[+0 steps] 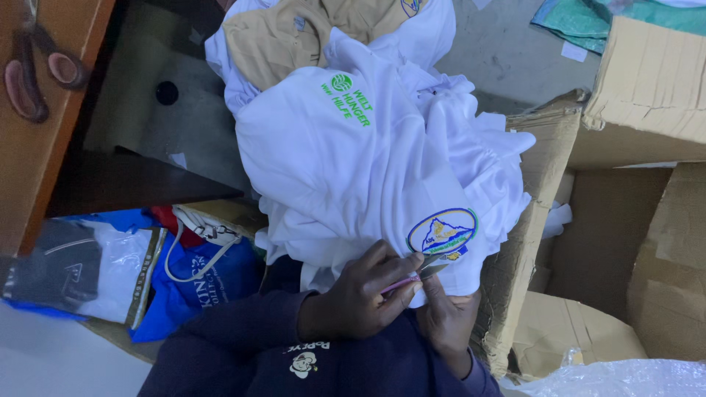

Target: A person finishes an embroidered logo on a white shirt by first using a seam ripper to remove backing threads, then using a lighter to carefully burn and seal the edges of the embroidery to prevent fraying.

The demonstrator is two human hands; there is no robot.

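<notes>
Heaped white shirts (pixel 353 169), at least two bearing badges: one round blue-rimmed emblem (pixel 443 231) near the lower edge of the heap, one green mark higher up. Tan garment (pixel 294 33) tucked at the top of the heap. Left hand (pixel 360 294) just below the emblem, fingers curled and pinched around small pink-handled snips (pixel 419 273), blades touching the cloth right under the emblem. Right hand (pixel 445 320) beside it, pressed under the hem, thumb and fingers pinching the fabric. Torn cardboard box wall (pixel 526 220) hard against the right side of the heap; little free room there. Two more boxes beyond. Left of the heap, blue bag (pixel 198 283) and a wooden table edge (pixel 44 132); bare grey floor between.
</notes>
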